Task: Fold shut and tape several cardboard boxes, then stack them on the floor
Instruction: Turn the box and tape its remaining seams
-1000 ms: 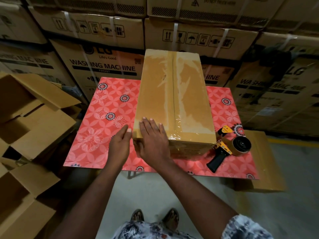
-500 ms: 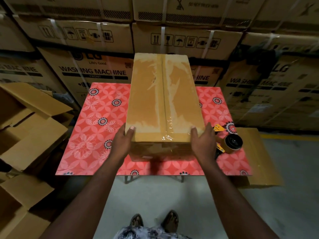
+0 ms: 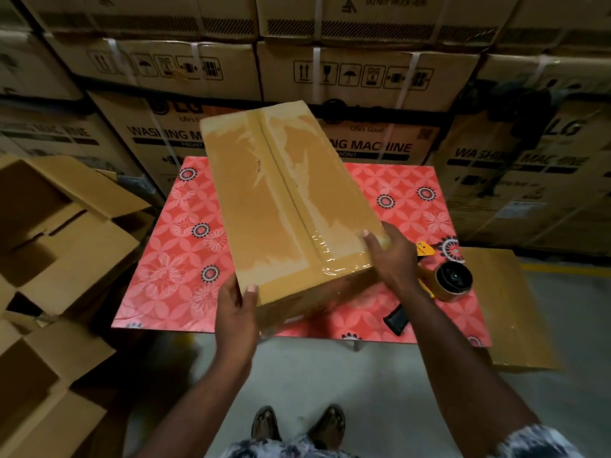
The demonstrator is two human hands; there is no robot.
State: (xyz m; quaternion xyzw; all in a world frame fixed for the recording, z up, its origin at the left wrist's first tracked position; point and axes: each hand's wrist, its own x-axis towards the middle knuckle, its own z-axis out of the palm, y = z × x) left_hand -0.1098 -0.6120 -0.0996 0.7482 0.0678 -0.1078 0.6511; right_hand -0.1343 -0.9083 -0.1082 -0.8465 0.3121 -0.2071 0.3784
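1. My left hand (image 3: 236, 312) grips the near left corner of the taped box (image 3: 284, 206). The thumb lies on the top face and the fingers curl round the side, out of sight.
2. My right hand (image 3: 391, 259) grips the near right corner, with one fingertip pressed on the top edge and the palm against the side.
3. The box is over the table (image 3: 172, 259), which has a red flowered cover. It sits skewed to the table's edges, its far end swung to the left. I cannot tell whether its underside touches the cover.
4. Clear tape runs along the box's centre seam and wrinkles over the near edge.
5. The tape dispenser (image 3: 449, 282) lies on the table just right of my right wrist. Its black handle points towards me.
6. Open cardboard boxes (image 3: 59, 226) stand to the left of the table with their flaps up.
7. A closed brown box (image 3: 515, 309) sits on the floor (image 3: 330, 375), at the table's right end.
8. Strapped washing machine cartons (image 3: 380, 77) are stacked behind the table.
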